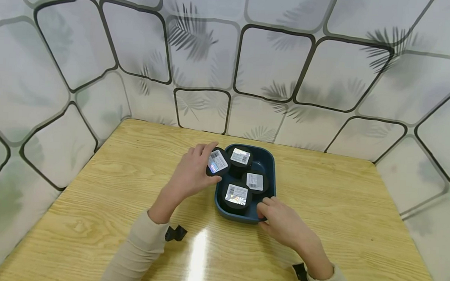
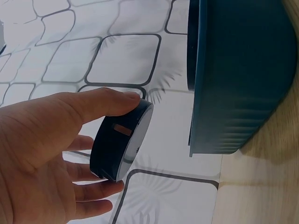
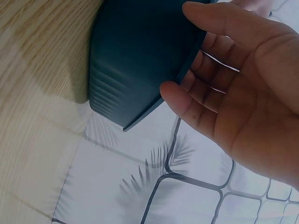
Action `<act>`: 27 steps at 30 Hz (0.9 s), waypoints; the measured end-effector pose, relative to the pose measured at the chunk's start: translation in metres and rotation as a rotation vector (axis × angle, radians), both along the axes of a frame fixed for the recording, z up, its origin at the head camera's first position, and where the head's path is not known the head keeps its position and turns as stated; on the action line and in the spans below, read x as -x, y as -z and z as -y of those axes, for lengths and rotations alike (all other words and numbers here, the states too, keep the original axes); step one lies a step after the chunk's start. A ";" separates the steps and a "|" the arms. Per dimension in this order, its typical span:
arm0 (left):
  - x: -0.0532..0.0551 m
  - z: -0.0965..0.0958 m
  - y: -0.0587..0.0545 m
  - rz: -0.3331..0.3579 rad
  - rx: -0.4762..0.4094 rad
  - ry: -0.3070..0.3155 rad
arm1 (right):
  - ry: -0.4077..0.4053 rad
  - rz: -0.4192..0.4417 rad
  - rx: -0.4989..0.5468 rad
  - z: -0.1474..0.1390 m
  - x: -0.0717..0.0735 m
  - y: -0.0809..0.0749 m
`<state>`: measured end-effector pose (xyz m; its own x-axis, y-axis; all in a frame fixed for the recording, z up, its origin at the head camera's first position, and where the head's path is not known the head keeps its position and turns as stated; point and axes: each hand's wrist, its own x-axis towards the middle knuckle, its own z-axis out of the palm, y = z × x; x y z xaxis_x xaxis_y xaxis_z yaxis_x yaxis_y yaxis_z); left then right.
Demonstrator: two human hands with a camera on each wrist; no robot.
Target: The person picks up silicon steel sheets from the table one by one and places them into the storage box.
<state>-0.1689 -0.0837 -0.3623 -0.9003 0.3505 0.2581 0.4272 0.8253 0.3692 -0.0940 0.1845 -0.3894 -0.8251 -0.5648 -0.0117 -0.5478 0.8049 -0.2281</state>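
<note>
My left hand (image 1: 188, 174) holds a flat round black container (image 1: 218, 161) with a white label on top, just above the left rim of a dark blue plastic bin (image 1: 272, 172). In the left wrist view, thumb and fingers grip the black container (image 2: 122, 140) by its side, apart from the bin. My right hand (image 1: 282, 222) pinches the bin's near right rim, with the thumb on the outer wall and fingers over the edge. Inside the bin are three more black round containers: one at the back (image 1: 241, 156), one in the middle (image 1: 255, 182), one at the front (image 1: 236, 197).
The bin stands on a light wooden table (image 1: 329, 197). Behind and beside the table hangs a white cloth (image 1: 203, 109) with dark outlined shapes and leaf prints. Black straps (image 1: 176, 233) show at both wrists.
</note>
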 end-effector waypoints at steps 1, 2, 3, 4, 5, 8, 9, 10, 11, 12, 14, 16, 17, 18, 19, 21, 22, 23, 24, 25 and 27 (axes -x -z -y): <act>0.000 -0.001 0.000 0.002 0.006 0.002 | 0.000 -0.001 -0.002 0.000 0.000 0.000; 0.000 -0.001 0.001 0.004 0.010 0.004 | 0.000 -0.001 -0.002 0.000 0.000 0.000; -0.001 -0.002 0.001 0.005 0.013 0.005 | -0.001 0.000 -0.004 0.001 0.000 0.000; -0.001 -0.002 0.001 0.003 0.016 0.005 | -0.002 0.001 -0.006 0.001 0.000 0.000; -0.001 -0.002 0.002 0.004 0.015 0.006 | -0.002 0.002 -0.007 0.001 0.000 0.000; -0.002 -0.003 0.003 -0.001 0.014 0.008 | -0.003 0.007 -0.010 0.002 0.001 0.000; -0.002 -0.003 0.003 -0.002 0.010 0.009 | -0.002 0.008 -0.011 0.002 0.001 0.000; -0.002 -0.004 0.004 -0.002 0.009 0.010 | 0.000 0.008 -0.012 0.002 0.001 0.000; -0.002 -0.004 0.004 -0.001 0.009 0.012 | 0.000 0.008 -0.011 0.002 0.001 0.000; -0.002 -0.005 0.005 -0.001 0.011 0.013 | 0.001 0.009 -0.011 0.002 0.001 0.000; -0.002 -0.005 0.006 0.002 0.014 0.017 | 0.002 0.008 -0.011 0.002 0.001 0.000; -0.002 -0.006 0.006 0.004 0.014 0.021 | 0.004 0.007 -0.011 0.002 0.000 0.000; -0.002 -0.006 0.005 0.004 0.016 0.023 | 0.004 0.008 -0.011 0.002 0.000 0.000; -0.002 -0.006 0.005 0.005 0.016 0.024 | 0.005 0.008 -0.011 0.003 0.000 0.000; -0.003 -0.007 0.005 0.005 0.015 0.025 | 0.006 0.007 -0.012 0.003 0.000 -0.001; -0.003 -0.007 0.005 0.005 0.016 0.027 | 0.009 0.007 -0.011 0.003 0.000 -0.001; -0.003 -0.008 0.005 0.006 0.018 0.028 | 0.009 0.007 -0.012 0.003 0.000 -0.001; -0.003 -0.008 0.005 0.008 0.022 0.029 | 0.010 0.007 -0.012 0.003 0.000 -0.001; -0.003 -0.009 0.006 0.011 0.024 0.030 | 0.011 0.007 -0.013 0.003 0.000 -0.001; -0.003 -0.009 0.006 0.014 0.026 0.031 | 0.012 0.006 -0.013 0.003 0.000 -0.001; -0.002 -0.009 0.006 0.020 0.027 0.032 | 0.013 0.006 -0.013 0.002 0.000 0.000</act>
